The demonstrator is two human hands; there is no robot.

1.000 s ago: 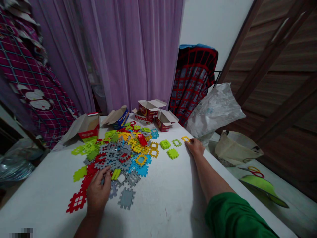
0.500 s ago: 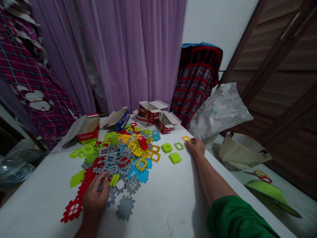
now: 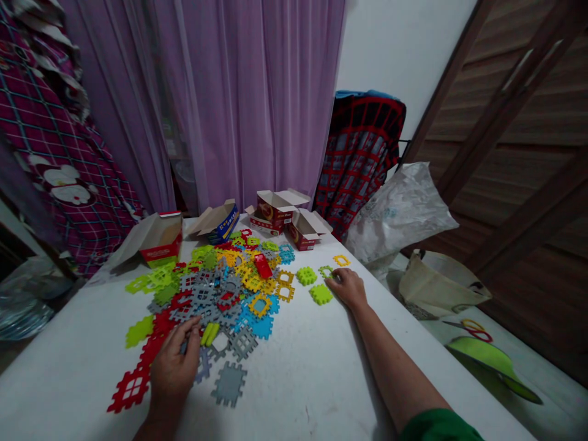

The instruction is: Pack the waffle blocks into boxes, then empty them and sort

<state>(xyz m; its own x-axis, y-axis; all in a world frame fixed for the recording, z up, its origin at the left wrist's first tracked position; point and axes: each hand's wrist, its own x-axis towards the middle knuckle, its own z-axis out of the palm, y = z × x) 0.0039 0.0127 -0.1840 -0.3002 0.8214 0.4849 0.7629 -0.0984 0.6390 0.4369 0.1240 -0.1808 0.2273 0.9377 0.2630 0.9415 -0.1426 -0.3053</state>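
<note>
As left hand (image 3: 172,367) curls over plastic tiles (image 3: 215,294) | right fingers (image 3: 335,277) spread by green frame (image 3: 326,270) | open boxes (image 3: 271,208): contents hidden

the person's right forearm (image 3: 395,367) is bare below a loose green fabric sleeve (image 3: 438,427) at the near right edge; the right hand (image 3: 348,288) and left hand (image 3: 172,373) are bare too.

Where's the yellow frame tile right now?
In the head view, the yellow frame tile lies on the white table, just past the right hand, next to a lime-green frame tile.
</note>
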